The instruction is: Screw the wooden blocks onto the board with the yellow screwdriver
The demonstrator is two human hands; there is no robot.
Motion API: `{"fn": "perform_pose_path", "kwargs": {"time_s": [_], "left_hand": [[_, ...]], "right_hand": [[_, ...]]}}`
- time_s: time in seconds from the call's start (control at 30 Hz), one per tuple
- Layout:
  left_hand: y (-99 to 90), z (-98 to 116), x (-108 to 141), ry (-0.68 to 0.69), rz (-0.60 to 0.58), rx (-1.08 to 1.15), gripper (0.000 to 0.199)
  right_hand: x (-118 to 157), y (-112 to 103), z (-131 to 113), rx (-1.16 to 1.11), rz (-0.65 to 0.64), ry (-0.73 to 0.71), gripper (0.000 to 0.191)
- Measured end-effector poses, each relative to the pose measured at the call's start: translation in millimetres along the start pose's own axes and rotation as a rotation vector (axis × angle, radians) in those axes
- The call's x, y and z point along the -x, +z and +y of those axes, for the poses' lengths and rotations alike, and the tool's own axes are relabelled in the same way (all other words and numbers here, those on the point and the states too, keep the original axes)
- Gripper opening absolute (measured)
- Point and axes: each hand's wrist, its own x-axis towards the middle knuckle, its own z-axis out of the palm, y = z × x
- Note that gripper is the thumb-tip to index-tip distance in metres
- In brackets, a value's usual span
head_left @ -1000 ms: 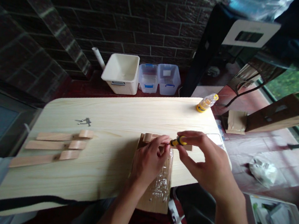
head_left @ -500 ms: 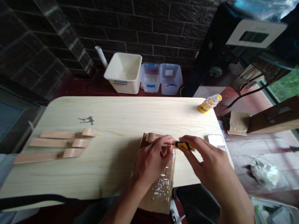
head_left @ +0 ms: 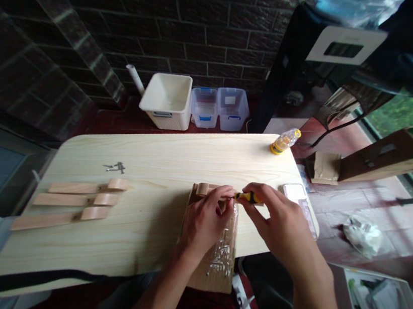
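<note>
My right hand [head_left: 276, 217] is closed around a yellow-and-black screwdriver [head_left: 250, 197], held nearly level and pointing left. At the screwdriver's tip, the thumb and fingers of my left hand [head_left: 203, 222] are pinched together; what they grip is too small to make out. Partly under my left fingers lies a wooden strip with a curled end [head_left: 202, 189]. It rests across the far end of a tape-wrapped cardboard block [head_left: 208, 280] at the table's front edge. To the left are three similar wooden strips [head_left: 61, 201], each with a curled piece at its right end.
Several small metal screws [head_left: 115, 167] lie on the pale wooden table [head_left: 168, 157]. A clear bottle with yellow parts [head_left: 285, 140] stands at the far right corner, a phone [head_left: 294, 191] nearer. Behind the table are a white bin [head_left: 168, 101] and two clear tubs [head_left: 231, 109].
The view has shifted slightly, so everything sits a little further left in the picture. Both hands keep their places at the wooden strip, with the screwdriver still in my right hand.
</note>
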Motion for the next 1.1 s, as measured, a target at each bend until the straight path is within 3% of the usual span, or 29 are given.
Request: {"fn": "perform_pose_path", "kwargs": {"time_s": [0.17, 0.4, 1.1], "left_hand": [[-1.6, -1, 1, 0.005, -0.018, 0.009, 0.031], [-0.6, -4, 3, -0.013, -0.012, -0.049, 0.03], [1.7, -4, 1, 0.001, 0.009, -0.074, 0.027]], "right_hand": [[-2, -1, -3, -0.166, -0.093, 0.006, 0.017], [0, -8, -10, -0.231, -0.143, 0.039, 0.017], [-3, -4, -6, -0.282, -0.107, 0.059, 0.021]]}}
